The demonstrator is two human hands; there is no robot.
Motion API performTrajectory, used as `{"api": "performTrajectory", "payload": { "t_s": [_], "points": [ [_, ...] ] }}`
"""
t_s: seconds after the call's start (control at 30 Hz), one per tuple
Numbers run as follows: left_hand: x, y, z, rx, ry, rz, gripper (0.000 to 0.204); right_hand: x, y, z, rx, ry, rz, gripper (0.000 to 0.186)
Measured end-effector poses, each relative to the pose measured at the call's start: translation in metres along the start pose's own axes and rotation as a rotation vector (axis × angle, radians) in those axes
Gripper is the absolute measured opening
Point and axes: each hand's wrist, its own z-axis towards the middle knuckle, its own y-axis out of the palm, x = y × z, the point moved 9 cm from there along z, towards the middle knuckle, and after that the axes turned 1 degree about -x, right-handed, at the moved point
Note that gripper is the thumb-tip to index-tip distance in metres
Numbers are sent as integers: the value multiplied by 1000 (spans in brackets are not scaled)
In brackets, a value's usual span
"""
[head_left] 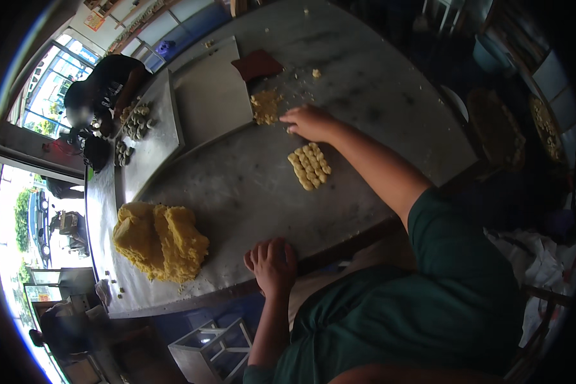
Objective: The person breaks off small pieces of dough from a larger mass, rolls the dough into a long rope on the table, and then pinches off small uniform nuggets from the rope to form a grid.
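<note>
My right hand (308, 123) reaches out over the metal table, its fingers drawn together at a small pale piece of dough (290, 130). Just left of the fingertips lies a patch of yellow-brown crumbs (266, 106). Several small dough balls sit packed in rows as a block (309, 166), on the near side of that hand. At the table's near edge, my left hand (272, 264) rests with its fingers stretched over the top, holding nothing. A big rough mound of yellow dough (161, 243) lies to its left.
A dark red flat piece (257, 65) lies beside a metal tray (211, 96). Another person (112, 86) leans over a second tray (150, 150) with several grey-green lumps (136, 123). Below the table (390, 96) stands a white frame (214, 352). Woven trays (544, 131) are at the right.
</note>
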Motion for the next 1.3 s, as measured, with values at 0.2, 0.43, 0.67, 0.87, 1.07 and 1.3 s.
{"api": "performTrajectory", "payload": {
  "t_s": [0.2, 0.43, 0.67, 0.87, 1.07, 1.3],
  "points": [
    [0, -6, -1, 22, -29, -4, 18, -1, 27, 7, -134, -77, -208, 21],
    [-6, 0, 1, -8, -41, 15, 18, 4, -8, -2, 240, 18, 109, 14],
    [-6, -2, -4, 35, -29, 1, 18, -6, 5, 52, 379, -33, -133, 22],
    [-1, -1, -4, 40, -9, 11, 18, 5, 49, 60, 65, 175, -100, 24],
    [-9, -8, -13, 86, 16, 24, 17, -50, 9, 61, 67, 58, -364, 17],
    [8, -14, -10, 173, 68, -65, 16, 59, -28, -43, 481, 295, 1040, 28]
  ]
}}
